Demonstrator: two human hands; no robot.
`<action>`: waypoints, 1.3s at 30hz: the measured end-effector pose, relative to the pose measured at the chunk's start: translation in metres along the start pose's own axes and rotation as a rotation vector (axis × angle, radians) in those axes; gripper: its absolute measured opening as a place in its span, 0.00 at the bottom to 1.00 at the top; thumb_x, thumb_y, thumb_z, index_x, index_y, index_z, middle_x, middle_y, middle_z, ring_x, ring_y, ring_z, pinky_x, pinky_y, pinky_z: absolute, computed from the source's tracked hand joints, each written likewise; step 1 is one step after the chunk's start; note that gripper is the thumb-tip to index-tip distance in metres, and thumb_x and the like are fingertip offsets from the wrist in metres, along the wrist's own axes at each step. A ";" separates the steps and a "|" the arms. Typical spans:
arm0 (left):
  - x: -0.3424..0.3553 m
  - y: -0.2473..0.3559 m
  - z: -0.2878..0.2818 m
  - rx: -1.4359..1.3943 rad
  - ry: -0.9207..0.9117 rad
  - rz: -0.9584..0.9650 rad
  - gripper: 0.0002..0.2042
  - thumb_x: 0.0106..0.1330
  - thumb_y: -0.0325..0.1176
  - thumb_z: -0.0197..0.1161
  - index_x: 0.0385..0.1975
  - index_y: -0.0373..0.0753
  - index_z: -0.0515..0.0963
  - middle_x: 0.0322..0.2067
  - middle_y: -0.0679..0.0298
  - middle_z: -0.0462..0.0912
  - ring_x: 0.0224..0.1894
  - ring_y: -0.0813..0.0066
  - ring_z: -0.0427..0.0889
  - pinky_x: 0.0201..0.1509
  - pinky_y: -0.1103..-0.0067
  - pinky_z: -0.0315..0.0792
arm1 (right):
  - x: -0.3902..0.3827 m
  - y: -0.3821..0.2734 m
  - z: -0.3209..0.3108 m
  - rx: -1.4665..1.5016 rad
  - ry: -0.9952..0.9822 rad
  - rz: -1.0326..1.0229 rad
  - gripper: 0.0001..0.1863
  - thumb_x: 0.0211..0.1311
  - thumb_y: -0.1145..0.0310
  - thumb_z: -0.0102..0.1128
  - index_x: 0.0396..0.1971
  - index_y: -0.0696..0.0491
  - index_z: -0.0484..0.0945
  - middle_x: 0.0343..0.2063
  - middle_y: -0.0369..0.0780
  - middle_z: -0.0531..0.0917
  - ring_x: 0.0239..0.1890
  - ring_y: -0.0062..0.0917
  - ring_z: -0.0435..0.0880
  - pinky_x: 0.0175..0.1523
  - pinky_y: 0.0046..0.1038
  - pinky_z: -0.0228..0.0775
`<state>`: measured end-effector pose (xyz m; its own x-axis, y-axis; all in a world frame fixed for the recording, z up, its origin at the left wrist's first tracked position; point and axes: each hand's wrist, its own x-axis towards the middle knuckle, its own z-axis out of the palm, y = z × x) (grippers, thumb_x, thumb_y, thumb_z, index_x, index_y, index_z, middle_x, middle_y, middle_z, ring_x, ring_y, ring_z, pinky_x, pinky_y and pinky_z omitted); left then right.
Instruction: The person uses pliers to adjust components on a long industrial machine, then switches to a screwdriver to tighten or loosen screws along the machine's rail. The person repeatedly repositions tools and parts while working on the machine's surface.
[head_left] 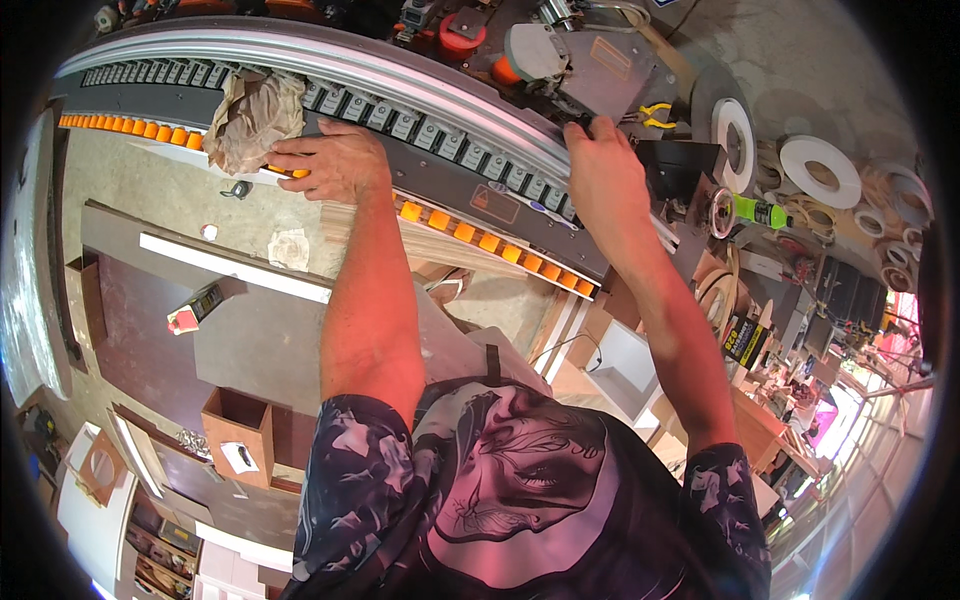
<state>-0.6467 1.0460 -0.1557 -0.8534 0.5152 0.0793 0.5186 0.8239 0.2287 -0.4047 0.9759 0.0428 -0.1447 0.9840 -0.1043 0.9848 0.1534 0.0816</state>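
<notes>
– Nearest the camera is a dark T-shirt (530,490) with a grey print, worn by the person at work. What lies beyond it?

– A long machine (440,175) with a dark deck, running from far left toward the right. Orange rollers (464,232) line its near edge, a row of grey pads (402,124) sits farther back, and a silver rail (300,55) runs along the far side.

– And the left hand (340,165)?

– Palm down over the deck, left of the middle, fingers stretched out and slightly apart. They reach the near right edge of a crumpled tan sheet (255,125).

– Is it gripping that sheet?

– I can't tell; fingertips and sheet overlap, but a pinch isn't visible. The sheet lies bunched across the deck, covering some pads and rollers. I can't tell paper from cloth.

– Where's the right hand (608,180)?

– Farther right, at the right end of the silver rail, back of the hand up. Its palm is hidden, so I can't say whether it holds anything.

– What's around it?

– Yellow-handled pliers (657,115) to the far right, and a green bottle (760,212) beside some white coils (820,170) farther right.

– And near left?

– An open brown wooden box (237,440), standing near a grey board (250,340).
</notes>
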 end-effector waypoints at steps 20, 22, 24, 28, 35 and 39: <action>0.001 -0.001 -0.009 -0.044 -0.080 -0.015 0.42 0.81 0.52 0.49 0.79 0.23 0.45 0.81 0.43 0.44 0.76 0.31 0.55 0.69 0.48 0.67 | 0.020 -0.004 -0.008 -0.144 -0.084 -0.158 0.13 0.64 0.78 0.58 0.46 0.67 0.81 0.47 0.54 0.81 0.50 0.48 0.86 0.46 0.42 0.88; 0.001 -0.001 -0.004 -0.015 -0.045 -0.012 0.41 0.81 0.52 0.49 0.79 0.23 0.45 0.80 0.42 0.44 0.76 0.31 0.55 0.69 0.49 0.66 | 0.007 -0.010 -0.031 -0.163 -0.067 -0.176 0.15 0.64 0.78 0.57 0.48 0.68 0.80 0.48 0.55 0.81 0.50 0.49 0.86 0.45 0.42 0.88; 0.001 -0.005 -0.001 -0.037 -0.057 -0.018 0.41 0.81 0.52 0.49 0.79 0.24 0.45 0.80 0.42 0.45 0.76 0.32 0.55 0.69 0.50 0.66 | 0.006 -0.011 -0.028 -0.137 -0.080 -0.147 0.15 0.63 0.78 0.58 0.49 0.68 0.79 0.49 0.55 0.80 0.51 0.49 0.85 0.45 0.42 0.88; 0.001 -0.001 -0.004 -0.054 -0.067 -0.016 0.41 0.81 0.52 0.48 0.79 0.24 0.46 0.81 0.42 0.44 0.75 0.33 0.56 0.69 0.50 0.65 | 0.008 -0.009 -0.014 -0.156 -0.067 -0.138 0.16 0.64 0.79 0.57 0.50 0.69 0.78 0.50 0.56 0.80 0.53 0.50 0.84 0.45 0.43 0.88; 0.001 -0.001 -0.003 -0.096 -0.048 -0.001 0.42 0.80 0.53 0.50 0.79 0.24 0.46 0.81 0.42 0.45 0.75 0.32 0.56 0.70 0.49 0.63 | 0.010 -0.007 -0.014 -0.164 -0.076 -0.089 0.14 0.65 0.78 0.57 0.48 0.69 0.79 0.48 0.57 0.80 0.54 0.51 0.84 0.46 0.43 0.87; 0.004 -0.004 0.000 -0.084 -0.031 -0.010 0.42 0.80 0.53 0.50 0.79 0.24 0.47 0.81 0.44 0.46 0.75 0.33 0.57 0.70 0.49 0.64 | 0.016 -0.010 -0.008 -0.129 -0.071 -0.074 0.14 0.65 0.78 0.56 0.47 0.68 0.80 0.48 0.57 0.81 0.53 0.53 0.84 0.49 0.45 0.86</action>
<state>-0.6526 1.0451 -0.1567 -0.8556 0.5155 0.0470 0.5031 0.8067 0.3100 -0.4180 0.9912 0.0483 -0.2043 0.9615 -0.1839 0.9506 0.2397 0.1971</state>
